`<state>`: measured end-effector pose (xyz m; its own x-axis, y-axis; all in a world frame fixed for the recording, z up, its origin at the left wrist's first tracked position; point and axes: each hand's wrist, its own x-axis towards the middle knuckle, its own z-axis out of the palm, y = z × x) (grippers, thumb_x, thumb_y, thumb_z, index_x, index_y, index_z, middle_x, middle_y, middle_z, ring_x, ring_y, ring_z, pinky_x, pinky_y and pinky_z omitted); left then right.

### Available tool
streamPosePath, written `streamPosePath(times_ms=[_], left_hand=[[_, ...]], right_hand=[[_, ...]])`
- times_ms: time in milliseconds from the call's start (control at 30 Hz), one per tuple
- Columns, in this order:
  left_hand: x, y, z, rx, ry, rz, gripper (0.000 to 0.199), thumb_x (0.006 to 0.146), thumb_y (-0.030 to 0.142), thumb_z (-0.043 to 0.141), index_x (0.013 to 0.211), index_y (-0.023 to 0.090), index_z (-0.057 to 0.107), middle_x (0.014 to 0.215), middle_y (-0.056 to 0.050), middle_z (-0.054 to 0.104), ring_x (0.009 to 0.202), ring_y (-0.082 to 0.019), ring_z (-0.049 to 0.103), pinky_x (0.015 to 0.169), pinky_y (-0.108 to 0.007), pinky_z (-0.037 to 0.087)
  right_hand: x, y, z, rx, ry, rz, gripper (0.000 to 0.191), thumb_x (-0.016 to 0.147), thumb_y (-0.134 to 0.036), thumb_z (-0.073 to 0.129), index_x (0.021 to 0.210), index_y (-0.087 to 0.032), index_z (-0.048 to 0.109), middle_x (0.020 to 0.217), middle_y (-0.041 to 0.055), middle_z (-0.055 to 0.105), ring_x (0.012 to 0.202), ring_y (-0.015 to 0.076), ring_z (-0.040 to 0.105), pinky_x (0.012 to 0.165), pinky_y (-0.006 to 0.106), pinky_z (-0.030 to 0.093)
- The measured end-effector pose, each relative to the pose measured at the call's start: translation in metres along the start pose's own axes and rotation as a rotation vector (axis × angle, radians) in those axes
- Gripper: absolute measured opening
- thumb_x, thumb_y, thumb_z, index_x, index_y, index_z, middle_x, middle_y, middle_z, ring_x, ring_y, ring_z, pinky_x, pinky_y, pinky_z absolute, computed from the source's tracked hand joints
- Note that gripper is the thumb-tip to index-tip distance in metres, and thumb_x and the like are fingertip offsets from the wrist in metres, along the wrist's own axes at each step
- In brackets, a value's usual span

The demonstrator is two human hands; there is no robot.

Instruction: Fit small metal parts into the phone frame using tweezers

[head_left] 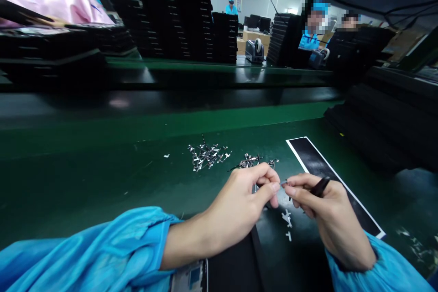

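Observation:
My left hand (251, 191) is closed in a pinch, its thumb and forefinger on one end of a small, thin grey part (284, 183). My right hand (321, 203) meets it from the other side, fingertips closed at the part's other end. A dark, pen-like tool (320, 187) is tucked in the same right hand; its tip is hard to make out. Just below the hands lie several small white pieces (287, 218). Behind them are a pile of small black-and-silver parts (208, 156) and a second pile (249, 160), partly hidden by my left hand.
A black sheet with a white border (315, 157) lies at the right. Under my left forearm are a dark flat pad (232, 264) and a silver-edged device part (191, 278). Stacked black trays (164, 13) and a tape dispenser (255, 50) stand beyond; co-workers sit behind.

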<state>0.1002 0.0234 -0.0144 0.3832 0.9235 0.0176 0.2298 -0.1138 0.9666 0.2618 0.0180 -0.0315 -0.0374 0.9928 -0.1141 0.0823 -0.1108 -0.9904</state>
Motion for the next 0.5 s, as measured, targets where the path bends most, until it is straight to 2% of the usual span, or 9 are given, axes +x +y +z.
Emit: streamPosePath(times_ms=[167,300,500], left_hand=[[-0.0014,-0.0042,-0.0017,0.063,0.018,0.045,0.016,0.084,0.021,0.045,0.071,0.017,0.054,0.068,0.002,0.058,0.069,-0.013,0.052,0.068,-0.025,0.036],[-0.0026,-0.0047,-0.002,0.119,0.039,0.11,0.009,0.082,0.02,0.049,0.081,0.018,0.058,0.072,0.004,0.059,0.073,-0.013,0.052,0.07,-0.025,0.034],[-0.0021,-0.0042,-0.0022,0.194,0.037,0.176,0.016,0.084,0.015,0.048,0.072,0.017,0.058,0.07,0.004,0.058,0.071,-0.012,0.049,0.071,-0.026,0.031]], right_hand=[[-0.003,-0.0033,-0.001,0.009,-0.047,0.043,0.024,0.063,-0.039,0.072,0.066,-0.016,0.068,0.048,-0.001,0.05,0.042,0.0041,0.031,0.04,0.021,0.019],[-0.003,-0.0026,0.0002,-0.002,-0.072,0.051,0.022,0.065,-0.038,0.07,0.065,-0.016,0.067,0.049,-0.0012,0.049,0.043,0.0044,0.032,0.041,0.021,0.019],[-0.0055,-0.0028,0.003,-0.015,-0.062,0.077,0.019,0.064,-0.035,0.069,0.065,-0.017,0.066,0.049,-0.0023,0.047,0.043,0.0051,0.03,0.042,0.023,0.017]])
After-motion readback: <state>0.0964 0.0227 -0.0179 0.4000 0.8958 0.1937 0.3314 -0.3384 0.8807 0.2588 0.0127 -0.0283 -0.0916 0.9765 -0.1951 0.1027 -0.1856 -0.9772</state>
